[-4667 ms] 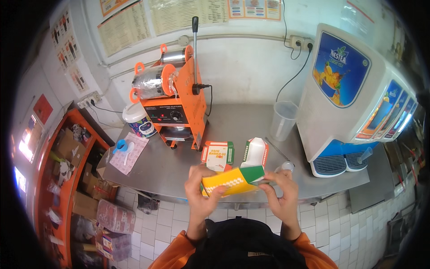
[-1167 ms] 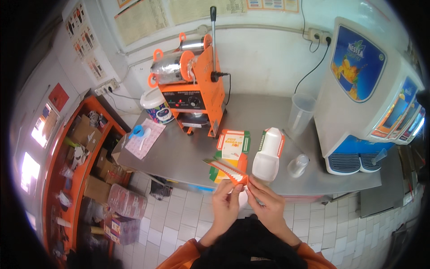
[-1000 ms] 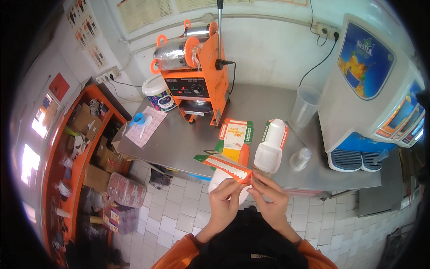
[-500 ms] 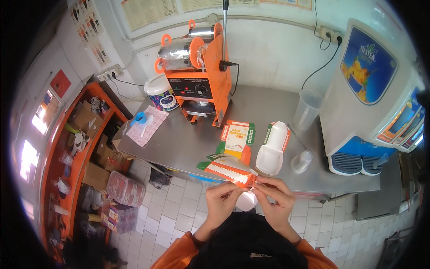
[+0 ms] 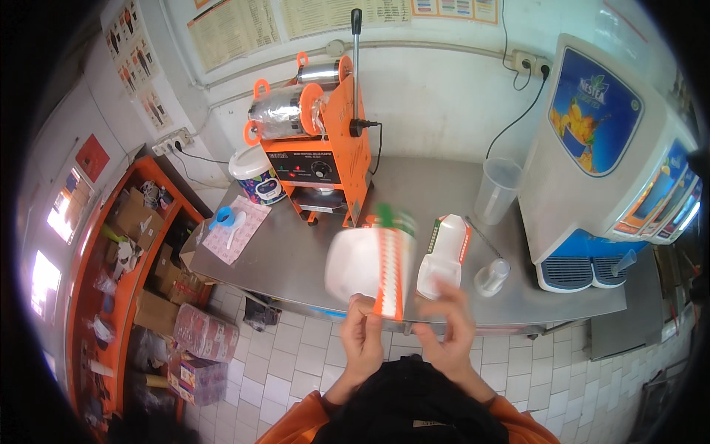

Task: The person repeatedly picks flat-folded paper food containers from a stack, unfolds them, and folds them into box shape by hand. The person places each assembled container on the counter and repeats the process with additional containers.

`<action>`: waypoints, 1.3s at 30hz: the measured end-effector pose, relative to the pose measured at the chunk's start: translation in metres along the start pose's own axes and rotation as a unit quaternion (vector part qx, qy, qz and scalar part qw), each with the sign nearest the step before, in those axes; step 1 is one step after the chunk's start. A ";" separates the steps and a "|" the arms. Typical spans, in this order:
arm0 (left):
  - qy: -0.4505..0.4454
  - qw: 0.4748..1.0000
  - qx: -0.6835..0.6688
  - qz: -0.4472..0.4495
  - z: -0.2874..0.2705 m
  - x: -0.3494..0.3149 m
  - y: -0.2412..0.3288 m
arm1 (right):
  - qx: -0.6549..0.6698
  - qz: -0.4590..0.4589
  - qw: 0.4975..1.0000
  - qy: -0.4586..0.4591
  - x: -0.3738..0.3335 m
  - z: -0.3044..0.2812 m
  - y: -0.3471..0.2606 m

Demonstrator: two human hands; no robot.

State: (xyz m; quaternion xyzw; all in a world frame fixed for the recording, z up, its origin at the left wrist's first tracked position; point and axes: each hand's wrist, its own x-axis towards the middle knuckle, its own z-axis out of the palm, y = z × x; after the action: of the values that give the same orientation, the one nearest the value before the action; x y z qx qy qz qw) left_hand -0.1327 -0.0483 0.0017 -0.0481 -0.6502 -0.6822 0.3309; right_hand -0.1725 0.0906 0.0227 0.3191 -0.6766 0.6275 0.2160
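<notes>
My left hand (image 5: 362,339) pinches the lower edge of a paper food box (image 5: 353,265), holding it up over the counter's front edge. Its white inside shows, and one side wall is printed orange and green. To its right, my right hand (image 5: 450,329) is apart from the box, thumb and fingers spread, the fingers a little blurred. Just beyond the right hand, a second food box (image 5: 445,251) stands with its lid raised on the counter. The held box covers most of the counter behind it.
An orange cup sealing machine (image 5: 318,163) stands at the back beside a rice cooker (image 5: 255,176). A blue scoop (image 5: 223,217) lies on pink paper at the left. Toward the right are a clear pitcher (image 5: 497,192), a plastic cup (image 5: 492,277) and a drink dispenser (image 5: 592,163).
The held box has turned upright, its white inside now showing. My right hand has let go and moved off it. The view has shifted slightly.
</notes>
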 end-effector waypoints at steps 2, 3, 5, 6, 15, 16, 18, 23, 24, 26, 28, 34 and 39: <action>-0.039 0.991 -0.117 0.053 -0.005 0.001 -0.005 | -0.036 0.030 0.999 0.020 0.004 -0.005 0.001; -0.081 0.986 -0.142 0.045 -0.008 0.004 -0.006 | 0.002 0.076 0.997 -0.018 0.005 -0.009 0.001; -0.078 0.983 -0.166 0.013 -0.014 0.012 -0.008 | 0.033 0.176 0.964 -0.196 0.007 -0.017 0.000; -0.085 0.980 -0.181 0.010 -0.015 0.016 -0.008 | 0.047 0.215 0.952 -0.213 0.007 -0.017 0.000; -0.069 0.987 0.095 0.110 -0.002 0.029 0.006 | -0.058 -0.134 0.988 -0.041 -0.006 -0.015 -0.006; -0.064 0.991 0.077 0.085 0.001 0.030 0.004 | -0.105 -0.142 0.982 -0.068 -0.007 -0.018 -0.007; -0.064 0.992 0.076 0.071 0.004 0.033 0.002 | -0.152 -0.189 0.966 -0.091 -0.006 -0.024 -0.008; -0.154 0.973 0.126 0.119 0.003 0.036 0.003 | -0.045 0.001 0.992 -0.119 0.001 -0.033 -0.020; -0.169 0.969 0.133 0.122 0.002 0.035 0.004 | -0.032 0.042 0.990 -0.131 0.002 -0.035 -0.023; -0.181 0.969 0.126 0.111 0.001 0.032 0.006 | -0.021 0.054 0.991 -0.121 0.003 -0.036 -0.027; -0.201 0.978 0.048 -0.025 0.002 0.029 0.009 | -0.058 0.005 0.994 -0.096 0.003 -0.034 -0.029; -0.254 0.964 0.074 0.010 0.005 0.026 0.019 | -0.052 0.067 0.992 -0.089 -0.005 -0.033 -0.025; -0.280 0.953 0.107 0.051 0.008 0.029 0.024 | -0.105 -0.132 0.984 -0.047 -0.009 -0.034 -0.021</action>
State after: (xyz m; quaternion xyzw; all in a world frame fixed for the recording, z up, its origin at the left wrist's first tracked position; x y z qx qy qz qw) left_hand -0.1456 -0.0507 0.0373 -0.2347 -0.7828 -0.5497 0.1730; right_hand -0.1554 0.1252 0.0358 0.4104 -0.7002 0.5028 0.2974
